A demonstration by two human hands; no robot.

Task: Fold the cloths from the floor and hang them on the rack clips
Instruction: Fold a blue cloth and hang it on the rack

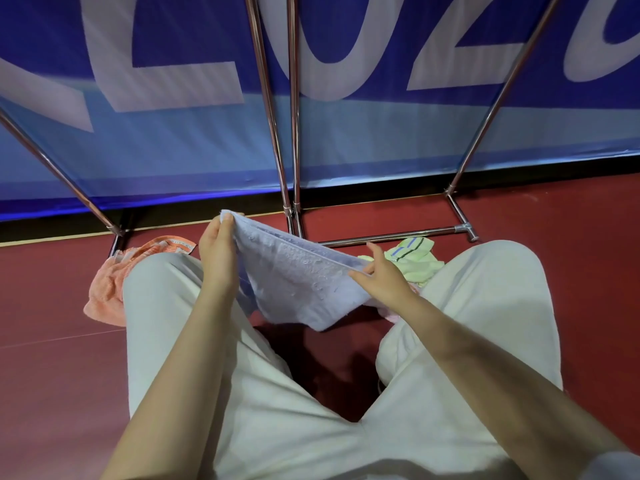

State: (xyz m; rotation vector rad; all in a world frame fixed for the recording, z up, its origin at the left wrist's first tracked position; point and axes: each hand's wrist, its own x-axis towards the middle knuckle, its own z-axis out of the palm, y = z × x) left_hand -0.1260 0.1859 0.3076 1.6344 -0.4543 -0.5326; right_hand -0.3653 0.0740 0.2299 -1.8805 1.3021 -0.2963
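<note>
A pale lavender towel point(298, 278) hangs stretched between my two hands above my knees. My left hand point(218, 251) pinches its far left corner, raised higher. My right hand point(381, 275) grips the towel's right edge, lower down. The towel sags into a fold between them. An orange cloth point(114, 282) lies crumpled on the red floor by my left knee. A light green cloth with stripes point(415, 258) lies on the floor beyond my right hand. The rack's chrome poles point(273, 126) rise ahead; no clips are in view.
The rack's base bars point(398, 235) rest on the red floor point(571, 220) just ahead. A blue banner point(173, 150) with large white letters stands behind the rack. My legs in pale trousers point(166, 323) fill the lower frame.
</note>
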